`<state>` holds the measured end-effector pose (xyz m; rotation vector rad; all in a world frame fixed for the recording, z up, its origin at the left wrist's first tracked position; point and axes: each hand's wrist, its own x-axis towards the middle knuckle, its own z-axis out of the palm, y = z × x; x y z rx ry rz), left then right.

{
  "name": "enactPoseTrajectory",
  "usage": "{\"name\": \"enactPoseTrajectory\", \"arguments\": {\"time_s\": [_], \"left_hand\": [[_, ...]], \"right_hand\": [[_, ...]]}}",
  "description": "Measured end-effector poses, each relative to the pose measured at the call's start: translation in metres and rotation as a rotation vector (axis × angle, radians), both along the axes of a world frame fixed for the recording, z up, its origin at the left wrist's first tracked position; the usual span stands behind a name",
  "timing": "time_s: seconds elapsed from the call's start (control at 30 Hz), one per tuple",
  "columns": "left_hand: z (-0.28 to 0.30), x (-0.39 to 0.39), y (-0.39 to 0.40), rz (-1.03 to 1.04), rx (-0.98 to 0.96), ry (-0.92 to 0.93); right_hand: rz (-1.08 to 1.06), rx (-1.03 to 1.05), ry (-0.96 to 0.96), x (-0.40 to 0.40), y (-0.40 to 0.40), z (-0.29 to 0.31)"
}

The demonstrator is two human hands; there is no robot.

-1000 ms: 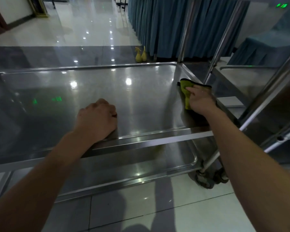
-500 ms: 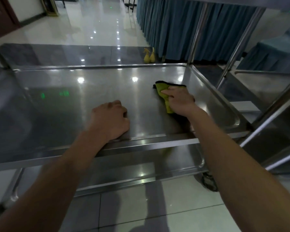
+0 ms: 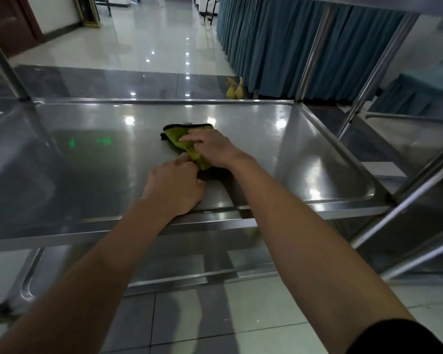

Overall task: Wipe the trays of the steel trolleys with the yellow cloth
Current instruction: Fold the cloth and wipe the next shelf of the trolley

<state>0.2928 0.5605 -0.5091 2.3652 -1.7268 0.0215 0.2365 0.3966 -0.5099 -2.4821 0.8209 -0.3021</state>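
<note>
A yellow cloth [image 3: 179,139] with a dark edge lies bunched near the middle of the steel trolley's middle tray [image 3: 304,149]. My right hand [image 3: 210,148] grips the cloth from above and presses it onto the tray. My left hand [image 3: 174,186] rests as a loose fist on the tray by its front rim, its knuckles touching the cloth's near end. A lower tray [image 3: 164,267] shows beneath the front rim.
Upright steel posts [image 3: 312,49] stand at the trolley's right corners, and another post [image 3: 3,62] at the far left. A second steel trolley [image 3: 407,139] sits to the right. Blue curtains [image 3: 279,42] and two yellow spray bottles [image 3: 234,89] stand beyond on the shiny tiled floor.
My right hand has dragged the cloth leftward from the tray's right edge to its middle, close to my left hand. The left fist has stayed by the front rim.
</note>
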Motion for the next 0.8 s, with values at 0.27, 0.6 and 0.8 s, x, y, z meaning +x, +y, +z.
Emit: {"name": "enactPoseTrajectory", "arguments": {"time_s": [0.27,0.6,0.8], "left_hand": [[0.006,-0.017,-0.017,0.088,0.065,-0.111],[0.01,-0.108,-0.052,-0.232,-0.056,0.006],[0.002,-0.123,-0.053,-0.158,-0.057,-0.08]], "right_hand": [[-0.317,-0.058,0.004,-0.117,-0.067,-0.002],[-0.593,-0.132,0.116,-0.228,-0.118,0.002],[-0.653,-0.138,0.166,-0.252,-0.104,0.004]]}}
